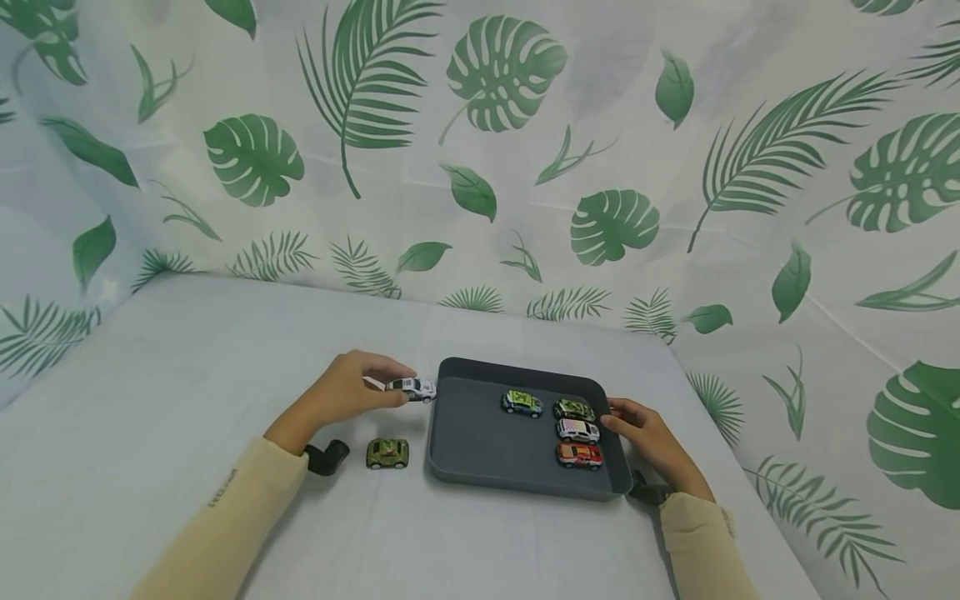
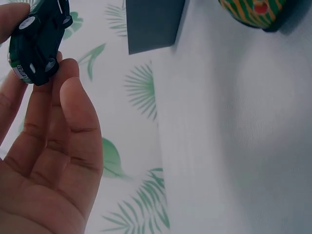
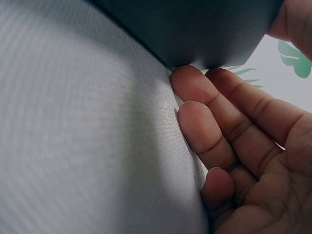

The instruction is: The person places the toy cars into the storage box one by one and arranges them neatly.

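My left hand (image 1: pixel 350 390) pinches a white toy car (image 1: pixel 412 388) between thumb and fingers, just off the left wall of a dark grey tray (image 1: pixel 480 450). In the left wrist view the dark underside of that car (image 2: pixel 41 41) faces the camera. At the tray's right wall, my right hand (image 1: pixel 651 437) holds the edge, thumb at the rim and fingers against the outside. Seen from the right wrist, curled fingertips (image 3: pixel 195 85) touch the tray's outer wall (image 3: pixel 195 34) low down by the cloth.
Inside the tray are a blue-green toy car (image 1: pixel 522 403), a green camouflage car (image 1: pixel 574 410), a white-pink car (image 1: pixel 577 431) and a red-orange car (image 1: pixel 579 456). Another camouflage car (image 1: pixel 387 453) stands on the white cloth (image 1: pixel 360 533), left of the tray. Leaf-printed fabric (image 1: pixel 525 167) rises behind.
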Demonstrator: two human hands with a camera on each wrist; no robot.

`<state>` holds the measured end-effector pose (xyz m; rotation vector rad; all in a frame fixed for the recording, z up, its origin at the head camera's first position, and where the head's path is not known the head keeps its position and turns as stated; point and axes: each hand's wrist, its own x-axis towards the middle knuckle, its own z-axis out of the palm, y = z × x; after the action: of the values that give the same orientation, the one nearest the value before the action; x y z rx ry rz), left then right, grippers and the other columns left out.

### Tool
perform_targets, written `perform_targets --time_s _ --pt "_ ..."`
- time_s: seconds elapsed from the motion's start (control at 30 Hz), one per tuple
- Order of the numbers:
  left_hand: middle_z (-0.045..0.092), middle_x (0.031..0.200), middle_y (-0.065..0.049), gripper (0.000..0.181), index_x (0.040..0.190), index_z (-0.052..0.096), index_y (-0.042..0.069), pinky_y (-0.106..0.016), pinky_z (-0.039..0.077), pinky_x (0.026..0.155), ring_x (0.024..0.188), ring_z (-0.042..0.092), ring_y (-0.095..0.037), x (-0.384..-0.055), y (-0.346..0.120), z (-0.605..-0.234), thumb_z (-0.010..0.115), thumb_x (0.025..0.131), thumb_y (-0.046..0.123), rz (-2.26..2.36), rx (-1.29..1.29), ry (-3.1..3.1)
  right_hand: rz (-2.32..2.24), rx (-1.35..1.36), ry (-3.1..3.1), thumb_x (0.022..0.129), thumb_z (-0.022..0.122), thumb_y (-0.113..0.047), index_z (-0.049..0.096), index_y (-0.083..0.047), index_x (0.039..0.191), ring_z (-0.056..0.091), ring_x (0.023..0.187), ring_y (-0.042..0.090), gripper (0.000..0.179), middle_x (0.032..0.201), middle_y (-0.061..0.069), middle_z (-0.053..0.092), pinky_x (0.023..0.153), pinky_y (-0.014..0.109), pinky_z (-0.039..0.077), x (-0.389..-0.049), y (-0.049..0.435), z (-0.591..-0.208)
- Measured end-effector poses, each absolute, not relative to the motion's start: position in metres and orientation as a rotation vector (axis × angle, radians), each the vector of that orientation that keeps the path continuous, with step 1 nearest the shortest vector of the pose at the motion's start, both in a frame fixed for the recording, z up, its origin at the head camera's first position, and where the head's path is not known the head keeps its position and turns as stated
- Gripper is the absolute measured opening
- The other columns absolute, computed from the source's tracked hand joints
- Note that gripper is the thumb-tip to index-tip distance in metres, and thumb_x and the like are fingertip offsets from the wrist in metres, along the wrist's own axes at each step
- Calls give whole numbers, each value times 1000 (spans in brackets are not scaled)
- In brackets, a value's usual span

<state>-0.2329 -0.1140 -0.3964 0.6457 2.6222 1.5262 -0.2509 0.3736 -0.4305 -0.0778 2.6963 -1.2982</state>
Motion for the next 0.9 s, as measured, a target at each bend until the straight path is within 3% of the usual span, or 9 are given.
perform_targets --time_s 0.27,0.67,0.9 --pt "80 115 -5 30 122 82 6 -42 62 93 103 75 -22 -232 -102 -397 85 93 12 1578 709 2584 -1310 -80 2694 110 65 -27 48 12 153 62 119 23 61 132 23 66 119 65 38 -252 374 -432" --pt "80 119 -4 30 122 83 8 -38 61 90 104 72 -19 -229 -76 -391 87 93 15 1566 790 2554 -1298 -85 2702 110 64 -27 47 12 154 61 125 34 62 134 25 66 119 66 38 -252 375 -434" --pt "80 119 -2 31 124 82 9 -36 59 91 105 70 -17 -231 -62 -385 86 94 17 1527 828 2563 -1310 -94 2698 110 64 -26 47 13 153 62 119 24 61 131 22 67 118 65 39 -251 374 -432"
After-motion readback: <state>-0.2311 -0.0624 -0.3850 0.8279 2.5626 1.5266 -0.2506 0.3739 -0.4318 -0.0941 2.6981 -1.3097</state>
